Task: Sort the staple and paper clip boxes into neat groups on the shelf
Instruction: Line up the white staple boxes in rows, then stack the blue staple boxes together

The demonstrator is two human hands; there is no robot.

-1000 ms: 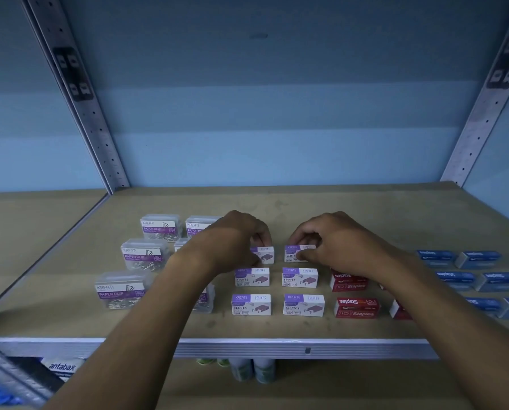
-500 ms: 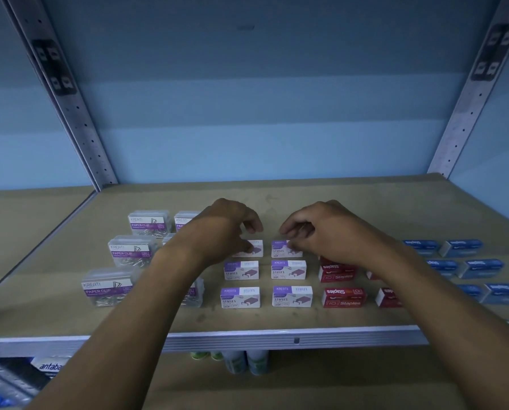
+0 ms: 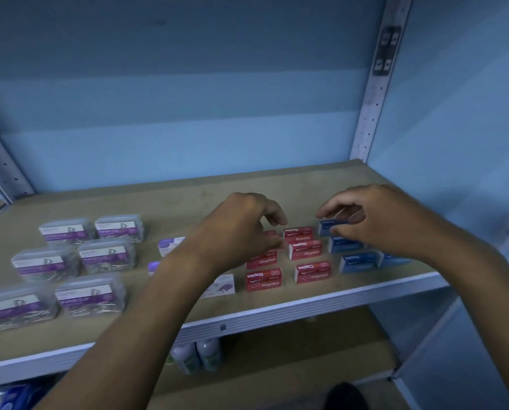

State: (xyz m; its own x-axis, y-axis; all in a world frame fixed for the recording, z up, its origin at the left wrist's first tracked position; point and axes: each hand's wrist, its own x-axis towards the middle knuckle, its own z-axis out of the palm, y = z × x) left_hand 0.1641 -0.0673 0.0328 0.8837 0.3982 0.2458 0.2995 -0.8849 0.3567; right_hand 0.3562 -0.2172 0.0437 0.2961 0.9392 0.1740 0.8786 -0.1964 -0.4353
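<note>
The right hand [image 3: 386,220] pinches the rearmost blue staple box [image 3: 333,226] between thumb and fingers, near the shelf's right back corner. The left hand [image 3: 241,229], fingers curled, hovers over the rear red staple boxes [image 3: 299,234]; its grip seems empty, though motion blur hides the fingertips. Purple-and-white staple boxes [image 3: 170,245] lie under its forearm. Clear paper clip boxes [image 3: 105,254] sit grouped toward the shelf's [image 3: 276,312] left edge.
</note>
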